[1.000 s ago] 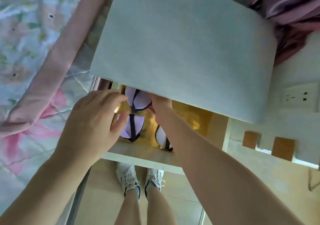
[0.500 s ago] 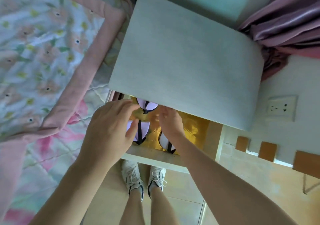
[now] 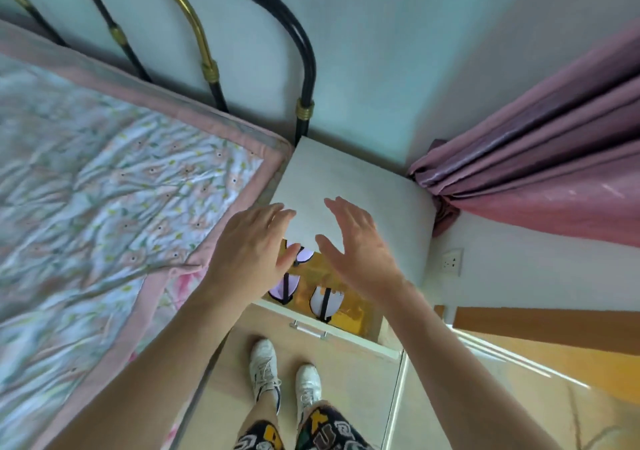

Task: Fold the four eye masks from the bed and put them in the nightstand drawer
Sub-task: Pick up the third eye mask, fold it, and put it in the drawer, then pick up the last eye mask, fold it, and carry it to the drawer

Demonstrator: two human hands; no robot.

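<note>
left hand (image 3: 251, 247) hides part of eye mask (image 3: 281, 285).

Pale grey flat-topped nightstand (image 3: 349, 186) wedged between bed and pink curtain, top bare where visible. Its light wood drawer with a small clear bar handle (image 3: 332, 333) pulled open — gold shiny lining (image 3: 349, 311) inside. On the lining: three folded lilac-and-white eye masks with black straps (image 3: 325, 302), one near the front, one to its left, one further back, partly hidden. Left of that, bed with pink-bordered floral quilt (image 3: 114, 207) — quilt only on it. Beige tiled floor (image 3: 346, 380) below.
</note>
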